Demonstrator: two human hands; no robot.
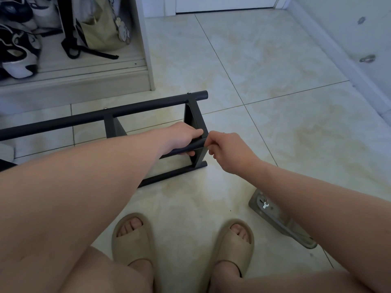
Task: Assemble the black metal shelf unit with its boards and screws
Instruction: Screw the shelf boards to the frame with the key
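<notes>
The black metal shelf frame (118,112) lies on its side on the tiled floor, its long tubes running left to right and two short cross brackets joining them. My left hand (183,137) grips the nearer upper tube close to the end bracket (193,117). My right hand (228,152) is at that tube's right end, fingers curled and pinching something small there; what it pinches is hidden by the fingers. A clear plastic bag (275,216) with a small silver wrench and hardware lies on the floor under my right forearm.
A pale wooden cabinet (88,81) with shoes and a bag stands open at the upper left, close behind the frame. A white wall and skirting (349,66) run along the right. My feet in beige slippers (135,235) stand just below the frame.
</notes>
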